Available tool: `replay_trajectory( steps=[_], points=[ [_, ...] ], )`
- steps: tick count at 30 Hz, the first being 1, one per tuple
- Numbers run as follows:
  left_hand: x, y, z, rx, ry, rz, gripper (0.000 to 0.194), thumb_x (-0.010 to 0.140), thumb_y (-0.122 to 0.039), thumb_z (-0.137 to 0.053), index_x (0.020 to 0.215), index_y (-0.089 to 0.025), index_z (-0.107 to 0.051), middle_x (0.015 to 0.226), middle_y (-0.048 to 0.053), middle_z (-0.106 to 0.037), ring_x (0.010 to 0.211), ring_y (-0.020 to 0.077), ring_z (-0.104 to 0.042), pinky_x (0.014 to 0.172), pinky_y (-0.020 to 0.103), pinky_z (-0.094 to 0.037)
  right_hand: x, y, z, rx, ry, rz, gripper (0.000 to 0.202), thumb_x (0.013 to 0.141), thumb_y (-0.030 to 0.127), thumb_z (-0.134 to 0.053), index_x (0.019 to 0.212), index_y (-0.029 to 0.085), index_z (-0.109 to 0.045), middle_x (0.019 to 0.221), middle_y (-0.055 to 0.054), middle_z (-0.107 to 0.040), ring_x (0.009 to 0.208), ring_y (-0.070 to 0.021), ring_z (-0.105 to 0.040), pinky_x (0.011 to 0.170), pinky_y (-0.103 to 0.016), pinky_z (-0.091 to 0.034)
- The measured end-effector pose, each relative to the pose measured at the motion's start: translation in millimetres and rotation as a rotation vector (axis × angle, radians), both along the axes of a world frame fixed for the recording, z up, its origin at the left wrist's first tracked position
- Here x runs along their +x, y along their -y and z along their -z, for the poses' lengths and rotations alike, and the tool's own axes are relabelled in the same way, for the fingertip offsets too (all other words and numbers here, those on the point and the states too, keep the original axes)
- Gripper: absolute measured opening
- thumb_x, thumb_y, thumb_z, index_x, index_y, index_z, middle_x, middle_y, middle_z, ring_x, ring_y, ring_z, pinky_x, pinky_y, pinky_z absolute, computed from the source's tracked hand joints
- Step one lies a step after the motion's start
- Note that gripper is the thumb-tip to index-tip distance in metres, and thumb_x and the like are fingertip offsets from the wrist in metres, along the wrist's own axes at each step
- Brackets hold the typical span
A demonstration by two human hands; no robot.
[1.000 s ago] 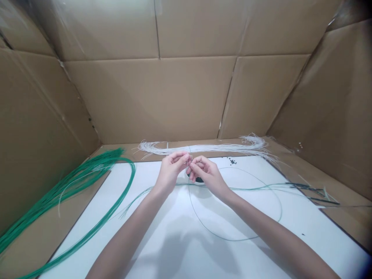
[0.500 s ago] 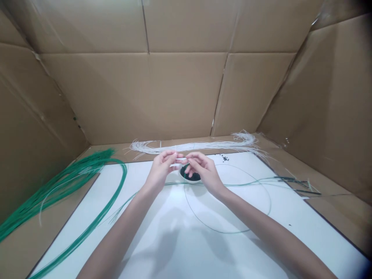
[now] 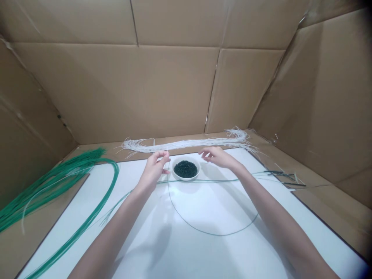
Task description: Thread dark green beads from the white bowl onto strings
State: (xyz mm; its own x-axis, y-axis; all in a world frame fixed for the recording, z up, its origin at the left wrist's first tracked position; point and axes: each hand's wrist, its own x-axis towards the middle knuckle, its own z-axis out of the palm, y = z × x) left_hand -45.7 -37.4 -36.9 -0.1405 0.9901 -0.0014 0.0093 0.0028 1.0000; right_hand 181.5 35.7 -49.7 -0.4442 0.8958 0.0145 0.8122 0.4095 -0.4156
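Observation:
My left hand (image 3: 154, 168) pinches the end of a thin green strand (image 3: 215, 234), just left of a white bowl (image 3: 186, 179); a short pale tip sticks up above the fingertips. From there the strand curves down over the white board and round to my right forearm. Small dark beads (image 3: 185, 169) fill the bowl. My right hand (image 3: 216, 156) hovers beyond the bowl's right rim, its fingers bent and somewhat apart, with nothing visible in them.
A bundle of white strands (image 3: 186, 145) lies along the back. Green strands (image 3: 58, 186) spread at the left, some curving onto the white board (image 3: 186, 255). Dark sticks (image 3: 283, 174) lie at the right edge. Long green strands cross before the bowl. Cardboard walls (image 3: 174, 89) stand around.
My hands have parted. The right hand has moved away to the right, uncovering the bowl, while the left still pinches the strand. The view has shifted slightly.

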Motion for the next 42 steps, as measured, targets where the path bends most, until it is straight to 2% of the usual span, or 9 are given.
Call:
replay_trajectory(
  steps=[7, 14, 19, 23, 28, 30, 33, 35, 42],
  points=[
    [-1.2, -1.8, 2.5, -0.015, -0.024, -0.025, 0.027, 0.063, -0.039, -0.063, 0.073, -0.015, -0.054, 0.097, 0.009, -0.052, 0.088, 0.0203, -0.053, 0.039, 0.013, -0.038, 22.5, -45.2, 61.7, 0.059, 0.190, 0.015, 0.015, 0.071, 0.014, -0.053, 0.081, 0.013, -0.065, 0.083, -0.009, -0.064, 0.082, -0.0171, -0.056, 0.073, -0.022, -0.037],
    [6.0, -0.2, 4.7, 0.042, 0.059, -0.100, 0.022, 0.065, -0.033, -0.061, 0.076, -0.016, -0.053, 0.096, 0.007, -0.051, 0.080, 0.0160, -0.055, 0.041, 0.014, -0.039, 19.0, -42.3, 67.0, 0.118, 0.280, -0.047, 0.018, 0.076, 0.011, -0.043, 0.081, 0.009, -0.060, 0.096, -0.015, -0.058, 0.094, -0.0210, -0.049, 0.079, -0.026, -0.034],
    [13.5, 2.6, 6.7, 0.075, 0.201, 0.008, 0.022, 0.067, -0.030, -0.060, 0.080, -0.016, -0.049, 0.085, 0.003, -0.055, 0.065, 0.0106, -0.058, 0.054, 0.021, -0.047, 14.2, -39.7, 73.0, 0.114, 0.315, -0.035, 0.017, 0.075, 0.007, -0.042, 0.085, 0.006, -0.056, 0.099, -0.021, -0.054, 0.099, -0.0257, -0.046, 0.084, -0.032, -0.032],
    [15.2, 3.8, 8.4, 0.066, 0.251, 0.045, 0.022, 0.070, -0.030, -0.059, 0.081, -0.015, -0.047, 0.076, 0.002, -0.060, 0.063, 0.0099, -0.059, 0.067, 0.026, -0.048, 17.9, -37.5, 59.5, 0.107, 0.267, -0.012, 0.018, 0.072, 0.003, -0.042, 0.086, 0.006, -0.052, 0.091, -0.019, -0.058, 0.087, -0.0229, -0.052, 0.077, -0.031, -0.036],
    [19.1, 5.6, 9.9, 0.037, 0.244, 0.091, 0.023, 0.069, -0.030, -0.061, 0.083, -0.015, -0.050, 0.081, 0.006, -0.066, 0.069, 0.0131, -0.062, 0.072, 0.029, -0.047, 20.4, -20.7, 11.3, 0.139, 0.093, 0.001, 0.023, 0.083, 0.012, -0.027, 0.099, 0.010, -0.044, 0.078, -0.009, -0.060, 0.066, -0.0143, -0.052, 0.061, -0.025, -0.040],
    [22.8, 8.2, 10.1, 0.034, 0.228, 0.118, 0.026, 0.069, -0.031, -0.062, 0.087, -0.014, -0.054, 0.088, 0.009, -0.066, 0.075, 0.0146, -0.062, 0.074, 0.029, -0.047, 12.4, -3.9, -8.9, 0.117, -0.146, -0.048, 0.025, 0.087, 0.021, -0.025, 0.100, 0.012, -0.045, 0.072, -0.005, -0.059, 0.064, -0.0125, -0.052, 0.060, -0.024, -0.041],
    [29.3, 14.9, 9.8, 0.043, 0.216, 0.180, 0.030, 0.070, -0.033, -0.062, 0.093, -0.013, -0.059, 0.094, 0.011, -0.065, 0.082, 0.0164, -0.062, 0.077, 0.029, -0.046, -8.9, 26.9, -29.3, -0.123, -0.542, -0.265, 0.022, 0.083, 0.028, -0.038, 0.092, 0.014, -0.053, 0.071, -0.003, -0.060, 0.065, -0.0117, -0.055, 0.065, -0.026, -0.045],
    [33.0, 19.9, 9.3, 0.060, 0.223, 0.204, 0.031, 0.071, -0.034, -0.060, 0.093, -0.013, -0.060, 0.092, 0.011, -0.066, 0.084, 0.0178, -0.061, 0.079, 0.030, -0.045, -24.1, 44.5, -34.9, -0.213, -0.667, -0.331, 0.020, 0.080, 0.030, -0.046, 0.083, 0.014, -0.056, 0.070, -0.003, -0.060, 0.065, -0.0115, -0.056, 0.064, -0.027, -0.046],
    [39.0, 26.7, 11.5, 0.151, 0.315, 0.158, 0.026, 0.072, -0.032, -0.060, 0.090, -0.013, -0.064, 0.092, 0.008, -0.066, 0.088, 0.0182, -0.060, 0.083, 0.032, -0.047, -48.9, 66.3, -33.4, -0.272, -1.100, -0.096, 0.022, 0.070, 0.028, -0.061, 0.086, 0.014, -0.061, 0.071, -0.004, -0.065, 0.064, -0.0119, -0.060, 0.065, -0.027, -0.048]
  ],
)
